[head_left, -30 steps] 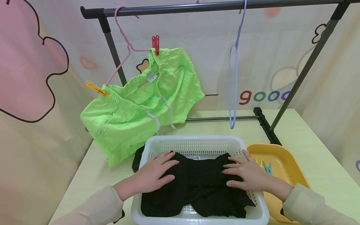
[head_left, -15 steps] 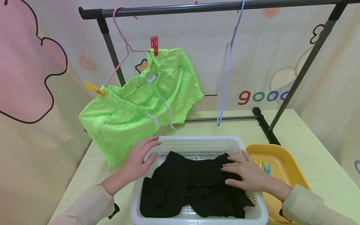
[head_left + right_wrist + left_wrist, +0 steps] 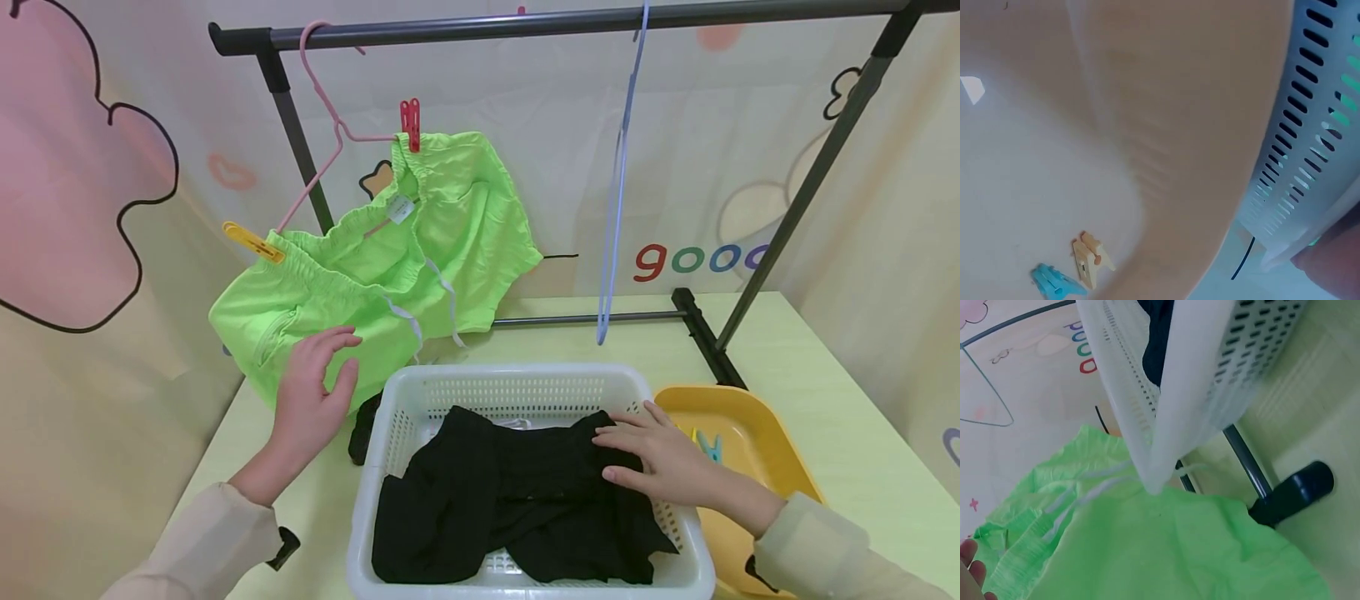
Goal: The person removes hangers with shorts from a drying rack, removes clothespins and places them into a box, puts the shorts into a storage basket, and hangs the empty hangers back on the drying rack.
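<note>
Green shorts [image 3: 352, 283] hang tilted from a pink hanger [image 3: 337, 125], held by a red clothespin [image 3: 410, 125] and a yellow clothespin [image 3: 253, 242]. In front of their lower left part is my left hand [image 3: 311, 396], thumb apart from the fingers and nothing in its grasp. Only its fingertips [image 3: 972, 572] show in the left wrist view, beside the shorts. A black garment [image 3: 517, 500] lies spread in the white basket [image 3: 525, 372]. My right hand [image 3: 663, 458] rests on its right end with fingers extended.
A blue hanger [image 3: 617, 192] hangs from the dark rail [image 3: 480, 31], edge-on. Right of the basket stands a yellow tray [image 3: 757, 450] with a blue clothespin [image 3: 1055, 282] and a yellow one [image 3: 1090, 259]. A dark rack foot [image 3: 365, 429] is partly hidden behind the basket.
My left hand has left the black garment and moved left and up, over the basket's edge, to the green shorts. The blue hanger sways. My right hand has barely moved.
</note>
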The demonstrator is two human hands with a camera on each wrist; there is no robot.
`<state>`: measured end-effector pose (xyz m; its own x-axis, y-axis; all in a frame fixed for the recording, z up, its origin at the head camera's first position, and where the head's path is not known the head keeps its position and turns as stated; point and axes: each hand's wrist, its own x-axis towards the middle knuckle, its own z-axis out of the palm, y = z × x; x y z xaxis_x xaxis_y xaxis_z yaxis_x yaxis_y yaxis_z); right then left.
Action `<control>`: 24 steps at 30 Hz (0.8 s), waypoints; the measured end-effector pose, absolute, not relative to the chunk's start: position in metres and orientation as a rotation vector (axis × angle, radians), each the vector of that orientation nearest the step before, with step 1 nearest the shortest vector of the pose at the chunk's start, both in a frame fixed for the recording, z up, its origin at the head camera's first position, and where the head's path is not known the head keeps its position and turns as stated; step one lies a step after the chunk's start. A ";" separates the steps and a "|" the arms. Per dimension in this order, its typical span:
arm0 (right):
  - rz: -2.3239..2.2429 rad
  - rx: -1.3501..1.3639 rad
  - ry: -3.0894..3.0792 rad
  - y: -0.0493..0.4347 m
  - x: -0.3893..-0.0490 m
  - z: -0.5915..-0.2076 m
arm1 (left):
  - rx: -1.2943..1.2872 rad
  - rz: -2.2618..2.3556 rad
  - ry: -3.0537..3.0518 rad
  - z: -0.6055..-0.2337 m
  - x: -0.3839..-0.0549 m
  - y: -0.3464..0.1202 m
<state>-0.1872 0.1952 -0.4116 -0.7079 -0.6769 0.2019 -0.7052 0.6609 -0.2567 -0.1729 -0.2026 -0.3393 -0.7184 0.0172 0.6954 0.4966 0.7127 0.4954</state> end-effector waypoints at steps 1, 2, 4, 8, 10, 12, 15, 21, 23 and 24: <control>0.493 1.155 -2.781 0.195 -0.187 -0.411 | -0.380 -0.892 -2.228 -0.338 -0.174 -0.204; 0.495 1.149 -2.778 0.196 -0.187 -0.410 | -0.372 -0.880 -2.224 -0.338 -0.174 -0.206; 0.501 1.145 -2.769 0.196 -0.187 -0.409 | -0.356 -0.864 -2.214 -0.336 -0.175 -0.209; 0.508 1.141 -2.748 0.199 -0.188 -0.408 | -0.325 -0.847 -2.187 -0.331 -0.177 -0.213; 0.511 1.135 -2.746 0.200 -0.188 -0.409 | -0.316 -0.841 -2.160 -0.329 -0.178 -0.216; 0.510 1.133 -2.744 0.200 -0.188 -0.409 | -0.309 -0.831 -2.124 -0.327 -0.179 -0.218; 0.518 1.137 -2.732 0.200 -0.188 -0.409 | -0.296 -0.825 -2.067 -0.323 -0.182 -0.221; 0.545 1.136 -2.725 0.198 -0.189 -0.408 | -0.269 -0.795 -1.970 -0.316 -0.188 -0.228; 0.550 1.133 -2.730 0.198 -0.189 -0.408 | -0.271 -0.780 -1.945 -0.313 -0.190 -0.231; 0.551 1.130 -2.734 0.198 -0.189 -0.407 | -0.269 -0.781 -1.934 -0.312 -0.191 -0.233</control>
<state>-0.1889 0.1982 -0.4074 -0.7106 -0.6550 0.2567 -0.7033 0.6527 -0.2817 -0.1906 -0.2326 -0.3122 -0.4828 -0.1427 0.8640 0.4972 0.7675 0.4046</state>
